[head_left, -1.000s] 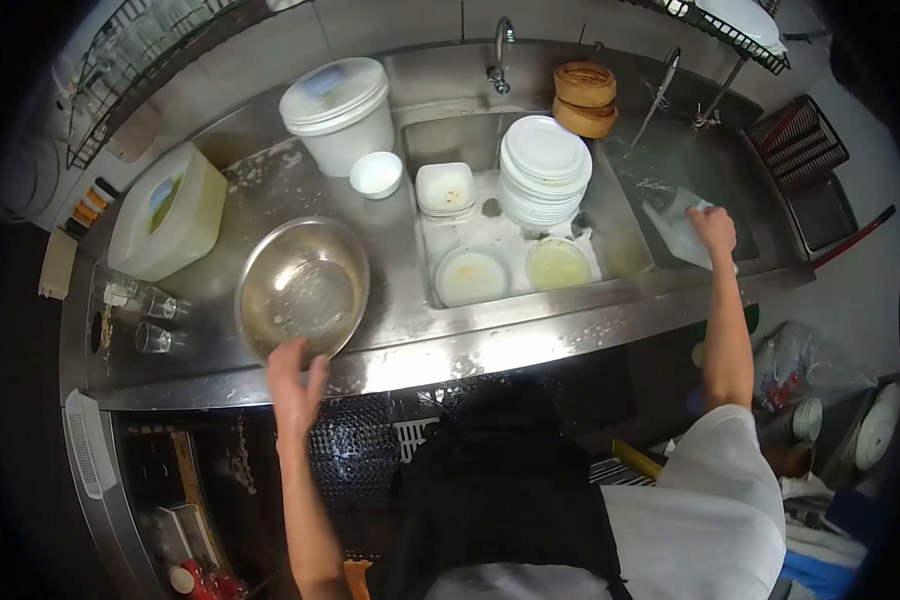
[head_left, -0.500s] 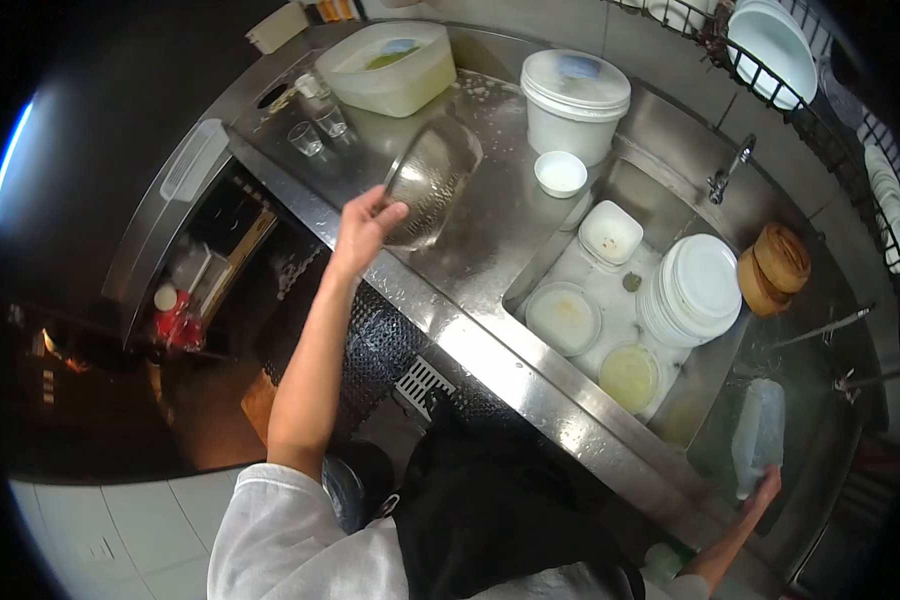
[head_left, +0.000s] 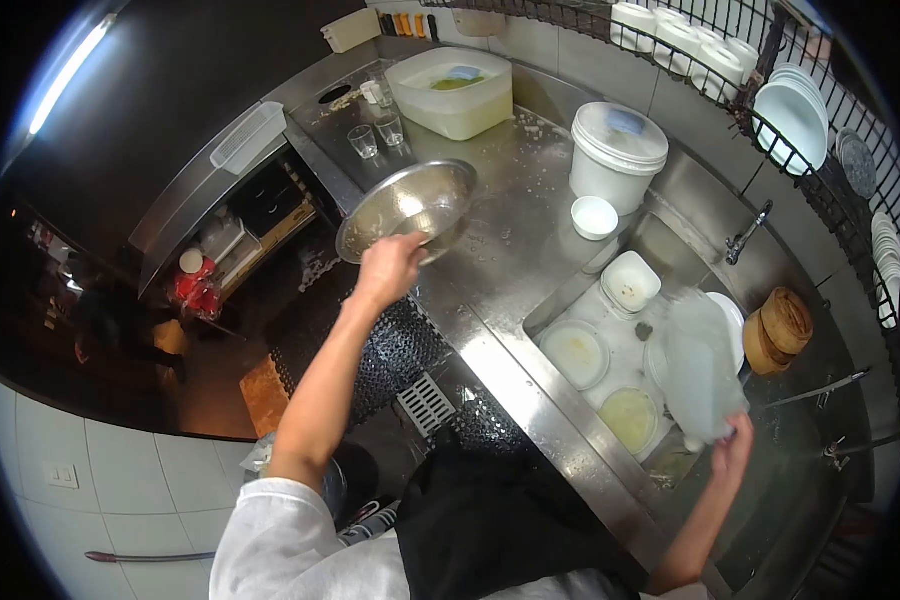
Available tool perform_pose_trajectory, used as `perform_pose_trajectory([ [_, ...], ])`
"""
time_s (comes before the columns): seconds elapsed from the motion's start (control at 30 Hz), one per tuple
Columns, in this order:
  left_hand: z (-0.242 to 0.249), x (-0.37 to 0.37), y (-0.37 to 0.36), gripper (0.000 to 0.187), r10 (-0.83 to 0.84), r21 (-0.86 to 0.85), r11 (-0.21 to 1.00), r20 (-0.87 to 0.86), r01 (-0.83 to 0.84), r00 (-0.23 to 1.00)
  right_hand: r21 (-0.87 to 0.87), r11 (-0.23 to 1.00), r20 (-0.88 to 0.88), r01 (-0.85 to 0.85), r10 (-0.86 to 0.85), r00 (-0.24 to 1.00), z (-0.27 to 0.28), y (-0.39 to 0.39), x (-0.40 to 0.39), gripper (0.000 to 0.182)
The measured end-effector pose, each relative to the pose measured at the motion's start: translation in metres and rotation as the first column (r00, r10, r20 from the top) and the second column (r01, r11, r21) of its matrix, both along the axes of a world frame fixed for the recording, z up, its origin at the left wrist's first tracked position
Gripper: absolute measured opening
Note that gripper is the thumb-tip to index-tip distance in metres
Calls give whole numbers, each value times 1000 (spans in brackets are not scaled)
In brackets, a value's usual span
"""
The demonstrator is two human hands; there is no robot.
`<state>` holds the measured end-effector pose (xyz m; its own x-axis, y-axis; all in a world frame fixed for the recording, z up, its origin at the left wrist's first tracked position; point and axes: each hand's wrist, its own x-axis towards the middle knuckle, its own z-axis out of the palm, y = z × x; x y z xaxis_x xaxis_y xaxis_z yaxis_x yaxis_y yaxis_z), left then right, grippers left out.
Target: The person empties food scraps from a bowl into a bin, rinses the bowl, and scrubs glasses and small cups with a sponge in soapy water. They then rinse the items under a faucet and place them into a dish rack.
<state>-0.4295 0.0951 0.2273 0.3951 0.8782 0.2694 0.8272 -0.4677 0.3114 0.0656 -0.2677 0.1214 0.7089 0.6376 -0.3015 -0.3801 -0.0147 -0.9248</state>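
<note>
"Stainless-steel bowl (head_left: 405,205) — where is it placed, and how is it held?"

"It is found to the left of the white lidded bucket (head_left: 615,155) and on its near side, tilted. Its near rim is gripped by the left hand (head_left: 390,268). Whether its base is borne by the steel counter (head_left: 510,225) cannot be told."

"And the translucent plastic container (head_left: 705,375)?"

"To the right of the bucket, also on its near side. It is held up at its lower end by the right hand (head_left: 733,448), the fingers closed on it. Whether a tub or a lid is shown cannot be told — it is blurred."

"How is its long axis set?"

"Away from the right hand, roughly toward the bucket. The container is thus placed beyond that hand, by far the nearer of the two. Both hands are held well apart, with the bucket set beyond and between them."
</note>
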Motion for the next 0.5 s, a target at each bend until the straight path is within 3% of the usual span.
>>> perform_pose_trajectory([
  [0.17, -36, 64, 48, 21, -60, 42, 997, -174, 68, 983, -29, 992, -104, -125, 122, 987, 1, 123, -87, 9],
  [0.3, -79, 115, 101, 26, -168, 7, 985, -183, 172, 969, 22, 973, -198, -231, 231, 953, 21, 185, -144, 13],
  [0.47, -79, 142, 135, 24, -229, -86, 973, -251, 214, 941, 106, 946, -69, -306, 314, 947, 92, 231, -201, 20],
  [0.5, -59, 136, 129, 23, -215, -120, 972, -98, 203, 972, 142, 939, -58, -312, 323, 945, 105, 239, -206, 21],
])
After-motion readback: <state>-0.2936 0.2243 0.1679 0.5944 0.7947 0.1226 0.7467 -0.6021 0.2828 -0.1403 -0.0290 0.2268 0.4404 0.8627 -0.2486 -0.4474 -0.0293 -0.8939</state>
